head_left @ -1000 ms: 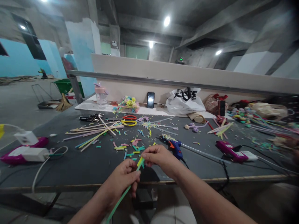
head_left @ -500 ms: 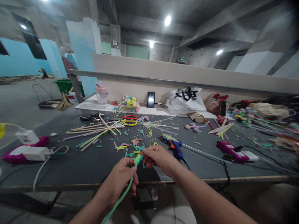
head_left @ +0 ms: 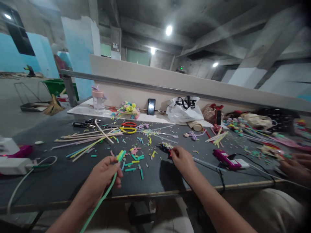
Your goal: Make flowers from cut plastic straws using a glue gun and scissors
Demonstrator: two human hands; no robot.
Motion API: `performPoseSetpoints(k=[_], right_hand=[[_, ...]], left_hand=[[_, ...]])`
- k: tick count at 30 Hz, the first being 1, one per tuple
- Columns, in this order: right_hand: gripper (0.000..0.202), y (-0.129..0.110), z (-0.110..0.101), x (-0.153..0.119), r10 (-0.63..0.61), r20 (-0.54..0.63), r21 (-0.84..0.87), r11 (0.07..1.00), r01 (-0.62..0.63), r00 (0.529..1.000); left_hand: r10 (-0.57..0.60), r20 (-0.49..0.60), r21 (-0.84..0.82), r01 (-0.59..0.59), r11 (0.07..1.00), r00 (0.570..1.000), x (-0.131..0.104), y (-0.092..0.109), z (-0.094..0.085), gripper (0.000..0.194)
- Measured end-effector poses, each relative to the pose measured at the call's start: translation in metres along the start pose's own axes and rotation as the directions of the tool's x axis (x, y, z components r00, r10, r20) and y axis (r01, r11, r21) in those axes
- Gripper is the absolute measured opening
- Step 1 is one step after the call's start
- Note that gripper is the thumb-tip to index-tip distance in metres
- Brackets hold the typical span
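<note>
My left hand (head_left: 107,173) is closed around a long green fuzzy stem (head_left: 105,195). At its top, by my fingertips, sits a small bunch of yellow and green pieces (head_left: 120,156). My right hand (head_left: 182,159) is closed over the hot glue gun (head_left: 167,147) lying on the table; its blue body is mostly hidden under the hand, and a clear glue stick (head_left: 210,164) runs out behind. Short cut green pieces (head_left: 131,169) and pink pieces (head_left: 135,150) lie scattered on the dark tabletop between my hands.
Long pale stems (head_left: 85,138) and scissors with red and yellow handles (head_left: 128,129) lie farther back. A phone (head_left: 151,106), a bottle (head_left: 98,102) and a white bag (head_left: 184,110) stand along the back. A purple power strip (head_left: 224,158) lies right. Another person's hand (head_left: 295,166) is at far right.
My right hand has left the bunch of pieces and moved right onto the glue gun. My left hand, still holding the green stem, appears farther left. The view has turned slightly right.
</note>
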State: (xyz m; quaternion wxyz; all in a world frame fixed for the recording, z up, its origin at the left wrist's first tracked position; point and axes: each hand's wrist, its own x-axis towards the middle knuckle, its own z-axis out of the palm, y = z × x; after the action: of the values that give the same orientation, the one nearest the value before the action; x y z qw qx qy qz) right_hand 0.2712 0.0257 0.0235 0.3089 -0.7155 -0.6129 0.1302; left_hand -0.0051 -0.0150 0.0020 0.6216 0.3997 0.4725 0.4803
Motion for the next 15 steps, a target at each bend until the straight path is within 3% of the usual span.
performPoseSetpoints(k=[3, 6, 11, 15], right_hand=[[0.016, 0.025, -0.006, 0.005, 0.090, -0.082, -0.092, 0.991, -0.097, 0.993], [0.024, 0.035, -0.002, 0.011, 0.159, -0.046, -0.078, 0.984, -0.162, 0.986], [0.021, 0.038, -0.012, 0.022, 0.258, 0.172, 0.129, 0.951, -0.281, 0.951], [0.010, 0.038, -0.027, 0.008, 0.220, 0.378, 0.413, 0.829, -0.376, 0.899]], left_hand=[[0.004, -0.023, -0.007, -0.004, 1.000, 1.000, 0.003, -0.004, -0.004, 0.029], [0.016, -0.022, -0.015, -0.016, 1.000, 1.000, 0.003, -0.008, -0.003, 0.027], [0.023, -0.016, 0.007, -0.022, 1.000, 1.000, 0.001, -0.008, 0.000, 0.021], [0.041, -0.014, 0.022, -0.041, 0.999, 0.999, 0.005, -0.011, -0.002, 0.019]])
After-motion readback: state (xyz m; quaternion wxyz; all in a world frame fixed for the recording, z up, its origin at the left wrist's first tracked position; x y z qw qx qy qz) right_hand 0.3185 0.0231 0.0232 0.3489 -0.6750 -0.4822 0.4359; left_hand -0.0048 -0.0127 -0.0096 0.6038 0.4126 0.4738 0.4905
